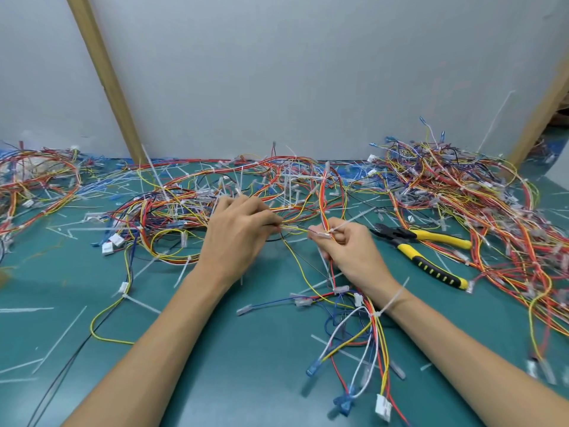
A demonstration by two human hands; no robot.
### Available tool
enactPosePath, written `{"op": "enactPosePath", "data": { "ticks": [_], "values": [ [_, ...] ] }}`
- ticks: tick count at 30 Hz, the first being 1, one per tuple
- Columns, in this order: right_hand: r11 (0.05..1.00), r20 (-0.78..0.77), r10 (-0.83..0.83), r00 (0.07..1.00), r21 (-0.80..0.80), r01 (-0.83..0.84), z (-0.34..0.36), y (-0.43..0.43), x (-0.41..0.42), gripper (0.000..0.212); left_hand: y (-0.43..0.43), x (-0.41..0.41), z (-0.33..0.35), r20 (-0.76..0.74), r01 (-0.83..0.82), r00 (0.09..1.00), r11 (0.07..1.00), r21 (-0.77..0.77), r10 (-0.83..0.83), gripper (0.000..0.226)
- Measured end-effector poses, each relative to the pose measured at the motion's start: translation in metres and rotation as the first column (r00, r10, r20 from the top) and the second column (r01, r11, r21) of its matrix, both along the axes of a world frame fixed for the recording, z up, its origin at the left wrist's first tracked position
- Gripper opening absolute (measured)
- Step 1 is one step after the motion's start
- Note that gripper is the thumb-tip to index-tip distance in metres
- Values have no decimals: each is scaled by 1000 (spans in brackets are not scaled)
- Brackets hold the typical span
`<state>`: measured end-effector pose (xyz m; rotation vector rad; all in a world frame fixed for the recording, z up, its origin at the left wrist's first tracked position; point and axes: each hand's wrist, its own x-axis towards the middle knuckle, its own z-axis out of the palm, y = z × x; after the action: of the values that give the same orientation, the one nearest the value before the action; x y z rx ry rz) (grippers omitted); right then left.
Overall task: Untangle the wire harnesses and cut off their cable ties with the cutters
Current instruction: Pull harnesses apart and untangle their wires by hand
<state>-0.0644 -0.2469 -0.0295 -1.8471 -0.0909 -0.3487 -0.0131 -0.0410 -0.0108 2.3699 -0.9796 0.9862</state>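
Thin, glossy coloured wires of one wire harness (296,228) stretch between the two hands, over the matte green counter (215,349). The left hand (237,234) and the right hand (349,252) each pinch it with curled fingers. The yellow-handled cutters (400,235) lie just beside the right hand.

Two bare forearms (154,343) and wrists (212,272)

Green mat (246,380) — grey wall (277,72), wooden batten (103,72)

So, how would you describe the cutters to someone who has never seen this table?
Start at the green mat and find the right hand, holding wires. The cutters lie flat just to its right, before the big wire pile. They are the only tool there: black jaws, yellow-and-black handles spread apart.
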Motion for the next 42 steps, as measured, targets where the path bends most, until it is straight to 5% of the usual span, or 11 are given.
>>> {"op": "enactPosePath", "data": {
  "ticks": [12,15,20,27,29,32,34,39,42],
  "values": [
    [992,-26,-95,995,-83,92,7,4,-5,36,-2,0,0,-325,71,938,984,-165,-123,14],
    [990,-57,-131,990,40,133,6,-1,-2,26,4,5,-3,-406,9,906,964,-267,-121,15],
    [971,-79,-87,993,217,102,8,-7,-6,25,13,17,-13,-428,-119,902,988,-99,66,11],
    [909,-28,-134,991,395,134,42,-46,-9,18,36,38,-18,-526,-307,821,948,-80,221,46],
    [940,-52,-145,988,304,154,49,-62,-13,16,41,40,-19,-557,-350,797,930,-112,233,54],
    [960,-105,-265,958,-123,252,52,-86,-21,22,46,39,-17,-549,-396,803,896,-202,231,51],
    [892,-123,-376,919,-316,323,54,-100,-26,24,48,39,-15,-544,-423,806,870,-252,234,47],
    [769,-194,-576,794,-457,447,68,-112,-36,29,49,38,-13,-519,-415,832,842,-344,198,40],
    [556,-167,-652,740,-768,317,89,-110,-42,44,52,39,-13,-496,-425,842,828,-367,212,26]
  ]
}}
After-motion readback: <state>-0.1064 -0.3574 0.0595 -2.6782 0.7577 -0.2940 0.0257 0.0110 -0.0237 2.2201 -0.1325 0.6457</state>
